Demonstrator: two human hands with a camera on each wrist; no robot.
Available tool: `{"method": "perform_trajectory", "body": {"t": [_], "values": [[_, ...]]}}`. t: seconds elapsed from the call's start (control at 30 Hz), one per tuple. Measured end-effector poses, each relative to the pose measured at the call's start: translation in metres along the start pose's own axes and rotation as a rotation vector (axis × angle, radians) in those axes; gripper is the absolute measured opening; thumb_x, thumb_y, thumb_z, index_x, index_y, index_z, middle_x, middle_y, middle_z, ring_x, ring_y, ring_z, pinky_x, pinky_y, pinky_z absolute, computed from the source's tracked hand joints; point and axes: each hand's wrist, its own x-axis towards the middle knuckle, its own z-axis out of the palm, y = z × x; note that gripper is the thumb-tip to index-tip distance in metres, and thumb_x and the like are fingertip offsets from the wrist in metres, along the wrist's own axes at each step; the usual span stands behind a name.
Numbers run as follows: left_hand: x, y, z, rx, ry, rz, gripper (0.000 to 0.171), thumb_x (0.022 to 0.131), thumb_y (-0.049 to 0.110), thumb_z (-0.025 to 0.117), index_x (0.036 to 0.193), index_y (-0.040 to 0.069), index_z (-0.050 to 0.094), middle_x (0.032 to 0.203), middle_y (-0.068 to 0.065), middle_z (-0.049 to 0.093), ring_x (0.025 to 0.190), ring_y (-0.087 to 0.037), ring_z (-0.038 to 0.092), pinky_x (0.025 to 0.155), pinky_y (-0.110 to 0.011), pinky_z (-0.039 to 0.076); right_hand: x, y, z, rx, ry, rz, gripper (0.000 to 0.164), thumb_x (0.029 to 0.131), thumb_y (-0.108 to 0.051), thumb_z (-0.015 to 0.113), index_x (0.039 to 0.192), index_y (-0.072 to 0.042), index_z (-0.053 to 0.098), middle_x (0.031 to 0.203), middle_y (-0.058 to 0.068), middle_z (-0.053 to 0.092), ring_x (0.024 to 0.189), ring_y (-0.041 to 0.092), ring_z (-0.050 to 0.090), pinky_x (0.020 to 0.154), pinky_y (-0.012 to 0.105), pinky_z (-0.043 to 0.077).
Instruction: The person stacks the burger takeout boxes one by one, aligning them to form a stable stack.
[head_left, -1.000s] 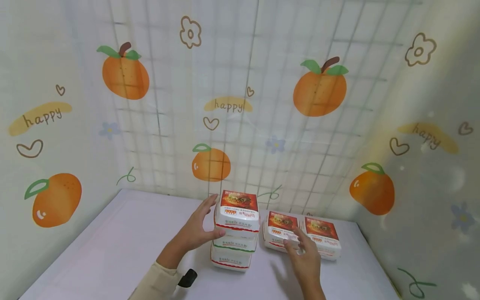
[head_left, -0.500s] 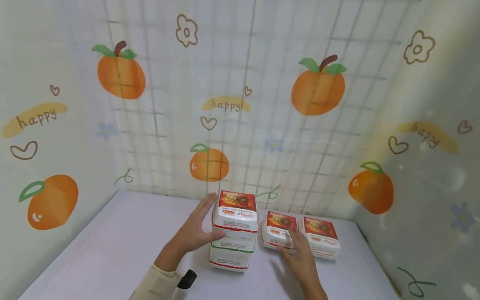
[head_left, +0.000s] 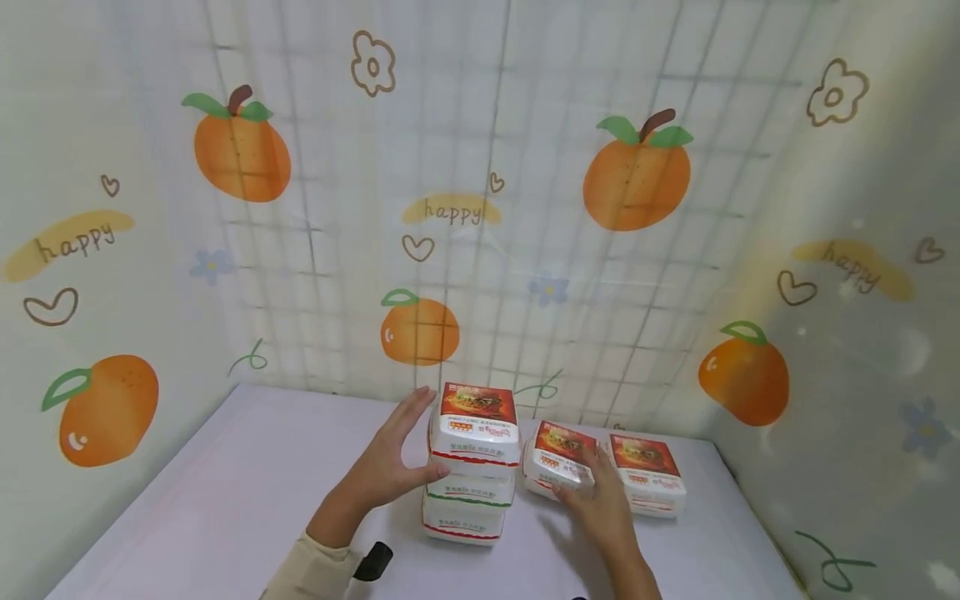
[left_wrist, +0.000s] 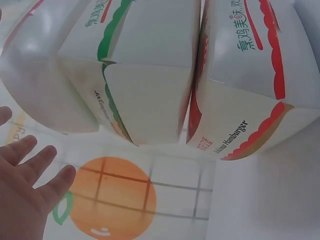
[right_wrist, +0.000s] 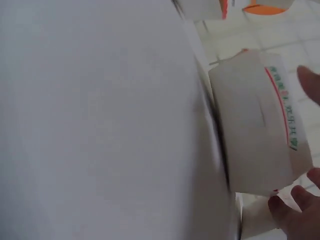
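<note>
Three white hamburger boxes stand in a stack, the top box (head_left: pixel 474 425) with a red burger picture on its lid. My left hand (head_left: pixel 382 467) spreads beside the stack's left side, thumb near the front. In the left wrist view its fingers (left_wrist: pixel 57 187) look straight and apart from the boxes. To the right, another hamburger box (head_left: pixel 558 454) lies slightly turned on the table. My right hand (head_left: pixel 603 508) is at that box, its fingers along the right side and thumb at the front left. In the right wrist view the fingertips (right_wrist: pixel 277 202) meet the box's edge, while the thumb shows apart.
One more hamburger box (head_left: pixel 647 475) sits just right of the right hand, close to the turned box. The white table (head_left: pixel 292 467) ends at a printed curtain (head_left: pixel 322 317) with oranges, over a wire grid. A black object (head_left: pixel 373 561) is below the left wrist.
My right hand has shifted slightly and its thumb has moved left along the box's front. The box under it has turned a little. My left hand stays by the stack.
</note>
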Motion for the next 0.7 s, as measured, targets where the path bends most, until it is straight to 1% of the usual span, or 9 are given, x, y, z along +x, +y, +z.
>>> {"method": "perform_trajectory", "body": {"t": [0.1, 0.2, 0.3, 0.4, 0.53, 0.6, 0.7], "values": [[0.001, 0.002, 0.001, -0.004, 0.001, 0.011, 0.093, 0.077, 0.058, 0.074, 0.153, 0.042, 0.022, 0.158, 0.014, 0.017, 0.144, -0.017, 0.019, 0.104, -0.063, 0.029, 0.015, 0.005, -0.002, -0.019, -0.062, 0.052, 0.099, 0.078, -0.049, 0.078, 0.151, -0.002, 0.030, 0.155, 0.029, 0.015, 0.141, 0.049, 0.012, 0.107, 0.067, 0.015], [0.002, 0.003, 0.001, -0.007, -0.005, 0.017, 0.093, 0.078, 0.058, 0.074, 0.154, 0.040, 0.023, 0.159, 0.013, 0.017, 0.144, -0.017, 0.019, 0.104, -0.064, 0.029, 0.026, 0.010, -0.005, -0.038, -0.126, 0.098, 0.102, 0.080, -0.056, 0.073, 0.153, -0.003, 0.024, 0.156, 0.029, 0.010, 0.142, 0.048, 0.006, 0.107, 0.069, 0.011], [0.003, 0.003, 0.001, 0.006, -0.012, 0.020, 0.093, 0.078, 0.059, 0.073, 0.154, 0.041, 0.022, 0.159, 0.014, 0.016, 0.144, -0.016, 0.018, 0.104, -0.063, 0.029, 0.034, 0.014, -0.005, -0.066, -0.202, 0.115, 0.103, 0.084, -0.063, 0.064, 0.155, -0.004, 0.018, 0.158, 0.027, 0.007, 0.143, 0.046, 0.001, 0.106, 0.070, 0.007], [0.004, 0.003, -0.002, 0.004, -0.003, 0.031, 0.092, 0.078, 0.058, 0.073, 0.153, 0.042, 0.022, 0.159, 0.012, 0.017, 0.144, -0.018, 0.019, 0.104, -0.064, 0.029, 0.038, 0.016, -0.004, -0.083, -0.263, 0.090, 0.102, 0.086, -0.064, 0.059, 0.154, -0.001, 0.018, 0.158, 0.028, 0.005, 0.142, 0.048, -0.002, 0.106, 0.070, 0.004], [0.002, 0.001, -0.005, 0.005, 0.011, 0.031, 0.092, 0.077, 0.056, 0.075, 0.153, 0.043, 0.023, 0.159, 0.010, 0.018, 0.144, -0.021, 0.020, 0.103, -0.065, 0.029, 0.037, 0.021, -0.002, -0.104, -0.314, 0.056, 0.102, 0.084, -0.062, 0.062, 0.154, -0.002, 0.019, 0.157, 0.029, 0.006, 0.142, 0.050, -0.001, 0.107, 0.069, 0.007], [0.001, 0.000, -0.006, 0.008, 0.012, 0.027, 0.092, 0.078, 0.057, 0.074, 0.153, 0.042, 0.023, 0.159, 0.010, 0.018, 0.144, -0.021, 0.020, 0.103, -0.065, 0.029, 0.033, 0.024, -0.002, -0.104, -0.329, 0.056, 0.104, 0.080, -0.061, 0.068, 0.155, -0.008, 0.020, 0.157, 0.028, 0.008, 0.141, 0.050, 0.003, 0.106, 0.070, 0.010], [-0.001, -0.001, -0.006, 0.013, 0.005, 0.020, 0.091, 0.078, 0.057, 0.073, 0.153, 0.042, 0.023, 0.159, 0.010, 0.017, 0.144, -0.020, 0.020, 0.104, -0.064, 0.028, 0.028, 0.025, -0.005, -0.105, -0.339, 0.052, 0.111, 0.071, -0.057, 0.079, 0.155, -0.015, 0.021, 0.154, 0.028, 0.015, 0.139, 0.051, 0.012, 0.103, 0.072, 0.017]]}}
